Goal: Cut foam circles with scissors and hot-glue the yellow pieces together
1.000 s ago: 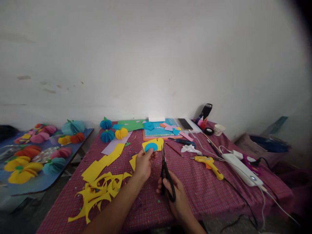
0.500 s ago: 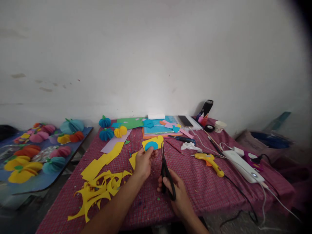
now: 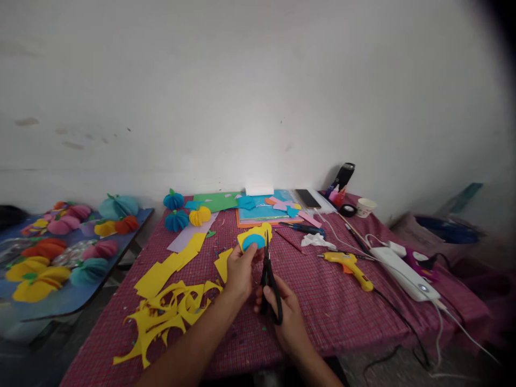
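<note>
My left hand [image 3: 241,271] pinches a piece of yellow paper [image 3: 244,234] together with a round blue paper disc [image 3: 253,242] lying on its near face. My right hand [image 3: 287,312] is closed round the handles of black scissors [image 3: 269,285], whose blades point away from me. The blades stand upright at the right edge of the yellow paper; whether they bite into it is hard to see. Yellow paper offcuts [image 3: 161,317] with curved cut edges lie left of my arms, near yellow strips [image 3: 171,267] and small yellow pieces [image 3: 223,263].
A yellow glue gun [image 3: 349,267] and a white power strip [image 3: 405,274] with trailing cables lie to the right. Paper pumpkins [image 3: 176,220] stand at the back left; more fill a blue side table [image 3: 92,287]. A phone [image 3: 307,198], bottle [image 3: 344,174] and paper cup [image 3: 365,207] sit behind.
The scissors have shifted slightly left and their blades look closer together. My left hand and the paper have moved a little to the right.
</note>
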`<action>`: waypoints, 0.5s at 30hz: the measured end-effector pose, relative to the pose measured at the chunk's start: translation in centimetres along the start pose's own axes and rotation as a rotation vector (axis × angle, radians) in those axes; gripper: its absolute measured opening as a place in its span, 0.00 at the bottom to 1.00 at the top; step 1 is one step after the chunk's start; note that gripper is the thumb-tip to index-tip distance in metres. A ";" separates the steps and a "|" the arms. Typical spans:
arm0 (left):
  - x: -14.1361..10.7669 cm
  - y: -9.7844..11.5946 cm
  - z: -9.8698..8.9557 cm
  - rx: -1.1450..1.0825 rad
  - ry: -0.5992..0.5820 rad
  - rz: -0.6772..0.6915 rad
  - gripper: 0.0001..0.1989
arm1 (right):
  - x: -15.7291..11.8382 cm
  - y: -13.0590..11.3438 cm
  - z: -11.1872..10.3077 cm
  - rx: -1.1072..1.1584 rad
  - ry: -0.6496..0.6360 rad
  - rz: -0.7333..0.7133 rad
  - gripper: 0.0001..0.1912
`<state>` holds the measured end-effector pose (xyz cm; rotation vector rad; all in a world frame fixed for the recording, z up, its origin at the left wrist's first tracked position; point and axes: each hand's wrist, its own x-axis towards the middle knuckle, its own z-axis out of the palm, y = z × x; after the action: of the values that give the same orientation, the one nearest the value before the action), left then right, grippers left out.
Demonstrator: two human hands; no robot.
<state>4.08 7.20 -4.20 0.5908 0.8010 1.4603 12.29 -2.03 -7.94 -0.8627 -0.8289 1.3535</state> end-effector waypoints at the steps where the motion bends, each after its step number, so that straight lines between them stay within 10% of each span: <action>1: 0.0 -0.1 0.0 0.002 0.001 0.008 0.17 | 0.0 0.0 0.1 0.007 0.002 0.001 0.15; 15: -0.5 -0.3 0.1 0.051 0.052 -0.002 0.19 | 0.2 0.0 0.6 0.008 0.008 -0.009 0.16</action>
<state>4.40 6.70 -4.35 0.5920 0.8815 1.4621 11.77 -1.82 -7.65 -0.8567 -0.8202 1.3438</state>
